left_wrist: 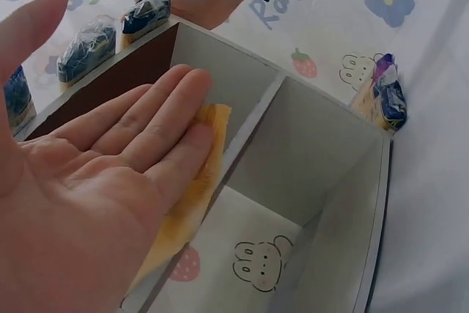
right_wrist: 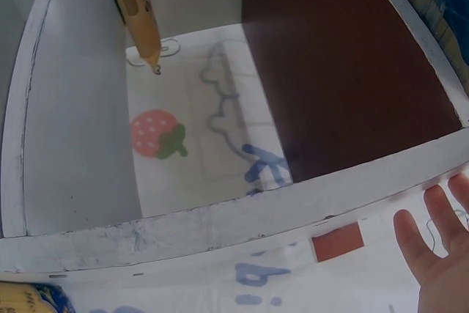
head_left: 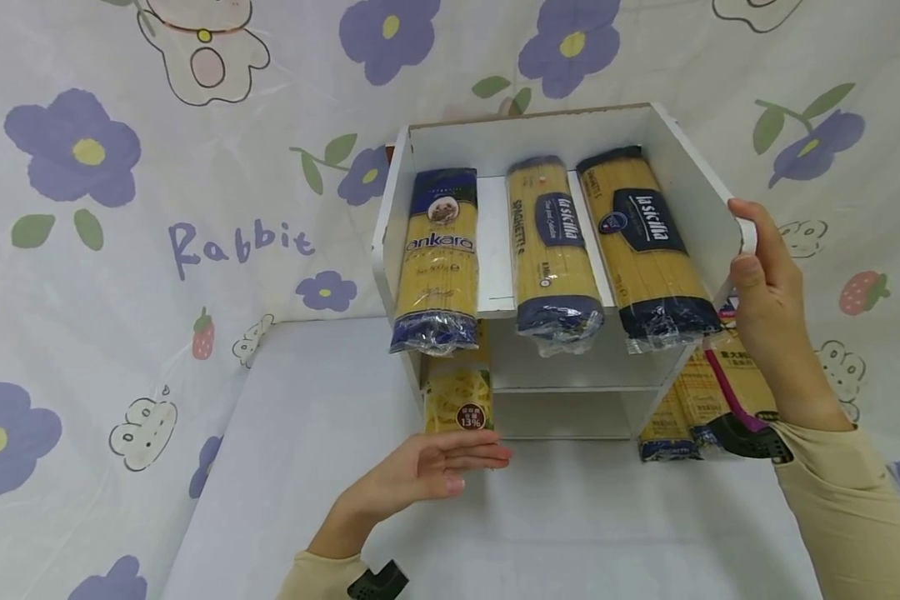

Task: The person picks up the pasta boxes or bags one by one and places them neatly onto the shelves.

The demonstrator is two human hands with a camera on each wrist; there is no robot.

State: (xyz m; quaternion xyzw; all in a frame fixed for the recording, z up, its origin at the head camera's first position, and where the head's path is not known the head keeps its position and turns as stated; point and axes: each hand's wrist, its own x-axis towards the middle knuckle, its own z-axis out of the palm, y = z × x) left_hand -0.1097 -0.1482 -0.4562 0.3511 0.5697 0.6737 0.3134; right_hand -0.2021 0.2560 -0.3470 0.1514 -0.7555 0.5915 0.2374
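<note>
A white shelf unit stands before the patterned backdrop. My right hand grips the front edge of its right side panel, thumb in front and fingers around it; part of that hand shows in the right wrist view. On a lower level at the left lies a yellow noodle pack with a round "13%" mark. My left hand, fingers straight, touches the front end of this pack. In the left wrist view the left hand covers much of the yellow pack.
On the top level lie an Ankara spaghetti pack and two La Sicilia spaghetti packs, one in the middle and one at right, ends overhanging. More pasta packs stand right of the unit. A white tabletop lies below.
</note>
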